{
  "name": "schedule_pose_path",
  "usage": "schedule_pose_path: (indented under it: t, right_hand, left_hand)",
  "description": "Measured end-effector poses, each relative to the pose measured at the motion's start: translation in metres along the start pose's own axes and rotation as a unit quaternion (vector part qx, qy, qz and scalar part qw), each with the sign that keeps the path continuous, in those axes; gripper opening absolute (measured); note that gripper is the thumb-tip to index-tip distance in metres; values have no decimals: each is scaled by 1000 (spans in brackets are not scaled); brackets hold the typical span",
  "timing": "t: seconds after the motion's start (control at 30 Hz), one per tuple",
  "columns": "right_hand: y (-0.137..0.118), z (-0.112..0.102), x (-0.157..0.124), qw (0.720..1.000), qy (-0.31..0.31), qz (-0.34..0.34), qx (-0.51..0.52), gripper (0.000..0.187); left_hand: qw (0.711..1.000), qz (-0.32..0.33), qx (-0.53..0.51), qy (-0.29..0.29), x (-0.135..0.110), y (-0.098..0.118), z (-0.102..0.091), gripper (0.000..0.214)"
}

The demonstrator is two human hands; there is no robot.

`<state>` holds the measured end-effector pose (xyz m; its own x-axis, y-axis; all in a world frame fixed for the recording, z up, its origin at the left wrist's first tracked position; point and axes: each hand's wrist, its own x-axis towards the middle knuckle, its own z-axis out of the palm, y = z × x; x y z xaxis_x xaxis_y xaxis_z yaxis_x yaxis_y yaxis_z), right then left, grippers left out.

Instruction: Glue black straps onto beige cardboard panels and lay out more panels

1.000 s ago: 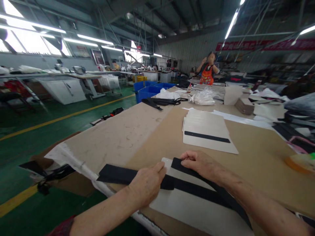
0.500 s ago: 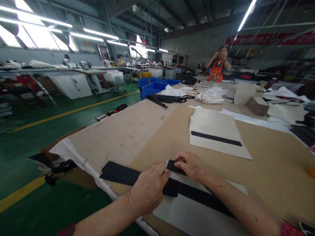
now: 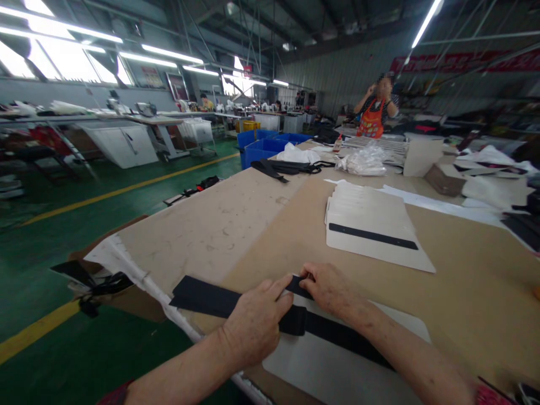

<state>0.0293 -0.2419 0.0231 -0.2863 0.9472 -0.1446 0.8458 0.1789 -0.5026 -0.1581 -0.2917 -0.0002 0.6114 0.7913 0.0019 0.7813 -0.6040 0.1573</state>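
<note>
Near the table's front edge lies a whitish board (image 3: 320, 365) with rounded corners. A short length of black strip (image 3: 299, 287) runs along its far edge, partly hidden by my fingers. My right hand (image 3: 331, 288) is closed, thumb and fingertips pinching that strip at the board's far left corner. Against the same corner, my left hand (image 3: 258, 322) has thumb and forefinger closed on the strip's end. Below its palm pass several stacked black strips (image 3: 206, 298), reaching left to the table edge. Another black band (image 3: 346, 337) crosses the board under my right forearm.
Beyond my hands, a stack of whitish boards (image 3: 367, 208) has a black strip (image 3: 373, 236) across its top. Clear plastic bags (image 3: 363, 162) and black straps (image 3: 291, 167) lie farther back. Blue bins (image 3: 264, 152) stand past the table's left edge. A person in an orange apron (image 3: 371, 119) stands opposite.
My left forefinger has slid up and forward over the board's corner, covering more of it. My right hand stays at the strip, shifted only slightly.
</note>
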Motion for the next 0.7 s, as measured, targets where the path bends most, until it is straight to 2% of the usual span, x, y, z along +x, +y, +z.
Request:
schedule_pose_path:
  t: [0.13, 0.2, 0.33, 0.4, 0.5, 0.57, 0.7]
  right_hand:
    - [-2, -4, -2, 1000, 0, -10, -3, 15]
    - [7, -16, -6, 999, -36, -6, 35, 16]
    - [60, -59, -32, 981, -163, 21, 106, 39]
    - [93, -79, -54, 978, -169, 59, 108, 39]
    - [130, -87, -87, 979, -106, 123, 126, 21]
    - [143, -78, -103, 977, -38, 155, 139, 12]
    - [152, -51, -120, 970, 68, 176, 156, 14]
  left_hand:
    - [1000, 4, 4, -19, 1, 1, -2, 50]
    - [1000, 2, 4, -21, 2, 2, -3, 51]
    - [1000, 4, 5, -21, 4, 1, -2, 56]
    - [1000, 2, 0, -18, 4, -1, 0, 59]
    - [1000, -6, -6, -15, 5, -1, 1, 58]
    - [1000, -10, -6, -17, 5, 0, 0, 57]
    - [999, -24, 6, -36, 6, 1, -2, 63]
